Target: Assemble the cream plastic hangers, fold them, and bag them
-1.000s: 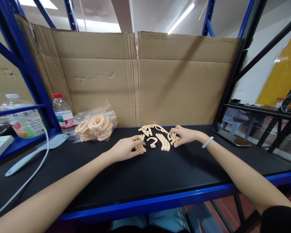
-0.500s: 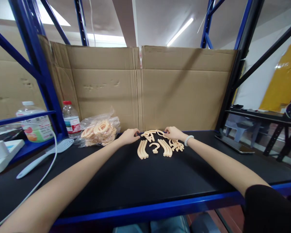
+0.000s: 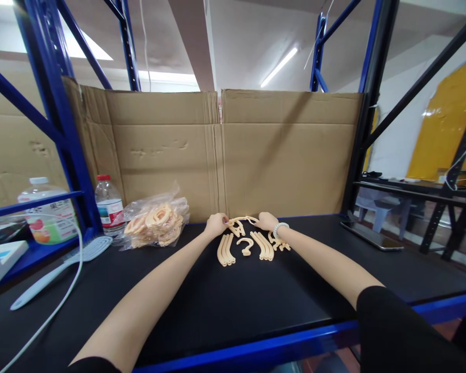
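My left hand (image 3: 216, 224) is closed, fingertips pinching the left end of a thin, cream curved hanger piece (image 3: 239, 219) behind the other parts. My right hand (image 3: 266, 221), with a beaded bracelet at the wrist, reaches the right end of these curved parts; its fingers curl down and what they grip is partly hidden. Just in front lie a cream hook (image 3: 246, 246), several curved hanger arms on the left (image 3: 226, 250) and several more on the right (image 3: 262, 245). Small cream parts (image 3: 279, 242) lie in a pile beneath my right wrist.
On the left, a clear bag of cream rings (image 3: 159, 223) lies beside a red-capped bottle (image 3: 109, 207). A pale blue brush (image 3: 62, 267) and a white cable (image 3: 75, 264) are nearer. A dark flat device (image 3: 370, 237) rests at the right. Cardboard (image 3: 287, 160) stands behind.
The camera view has shifted, so everything sits slightly lower and further left. My left fingers have closed on the curved piece's end, where they were beside it before.
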Demonstrator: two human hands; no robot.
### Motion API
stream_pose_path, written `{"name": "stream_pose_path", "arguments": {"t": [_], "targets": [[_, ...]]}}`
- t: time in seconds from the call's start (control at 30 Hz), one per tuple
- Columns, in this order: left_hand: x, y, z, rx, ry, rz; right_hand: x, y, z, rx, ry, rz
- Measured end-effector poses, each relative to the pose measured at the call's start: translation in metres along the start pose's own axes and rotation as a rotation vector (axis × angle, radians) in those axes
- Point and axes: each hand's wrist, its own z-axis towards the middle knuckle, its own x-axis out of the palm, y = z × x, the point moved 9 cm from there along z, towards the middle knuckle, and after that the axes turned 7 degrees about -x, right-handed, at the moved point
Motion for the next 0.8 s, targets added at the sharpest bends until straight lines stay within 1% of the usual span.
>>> {"name": "stream_pose_path", "arguments": {"t": [0.1,0.17,0.37,0.47,0.57,0.63,0.7,0.8], "targets": [[-0.004,0.001,0.000,-0.015,-0.037,-0.031,-0.003,-0.004,-0.003,0.040,-0.050,0.037],[-0.007,0.000,-0.002,-0.018,-0.060,-0.053,-0.002,-0.004,-0.004,0.047,-0.060,0.065],[-0.009,-0.004,-0.009,-0.044,-0.097,-0.125,0.001,0.012,-0.003,-0.004,-0.019,0.156],[-0.013,-0.006,-0.011,-0.056,-0.115,-0.172,-0.003,0.014,0.000,0.011,-0.024,0.246],[-0.022,-0.008,-0.015,-0.076,-0.144,-0.234,-0.012,0.010,0.001,0.042,-0.059,0.389],[-0.029,-0.011,-0.021,-0.088,-0.165,-0.287,-0.022,0.008,-0.003,0.033,-0.102,0.518],[-0.034,-0.017,-0.031,-0.089,-0.168,-0.352,-0.035,0.010,-0.013,-0.017,-0.166,0.659],[-0.033,-0.030,-0.057,-0.059,-0.089,-0.465,-0.053,0.019,-0.043,-0.136,-0.234,0.844]]}}
